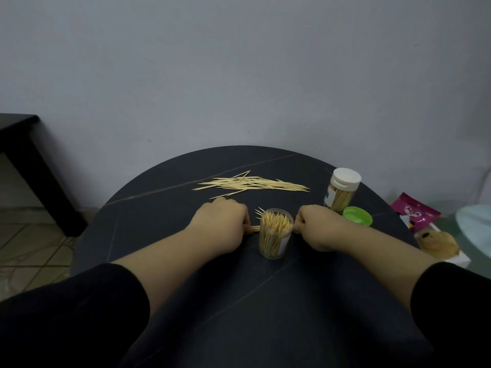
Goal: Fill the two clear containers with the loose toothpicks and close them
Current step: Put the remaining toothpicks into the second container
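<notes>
While curled, left hand (220,221) round toothpicks (255,228)

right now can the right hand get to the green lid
Probably yes: the green lid lies on the table right beside the right hand, on its outer side, with nothing between them.

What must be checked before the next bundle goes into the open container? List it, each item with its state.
1. Open container upright on the table: ok.
2. Room left inside it: not ok, its toothpicks reach the rim and a few poke above.
3. Left hand pinches a bundle beside the container: ok.
4. Right hand steadying the container: cannot tell, its curled fingers hide any contact.
5. Green lid within reach, lying near the right hand: ok.
6. Loose pile cleared: not ok, it lies at the far side.
</notes>
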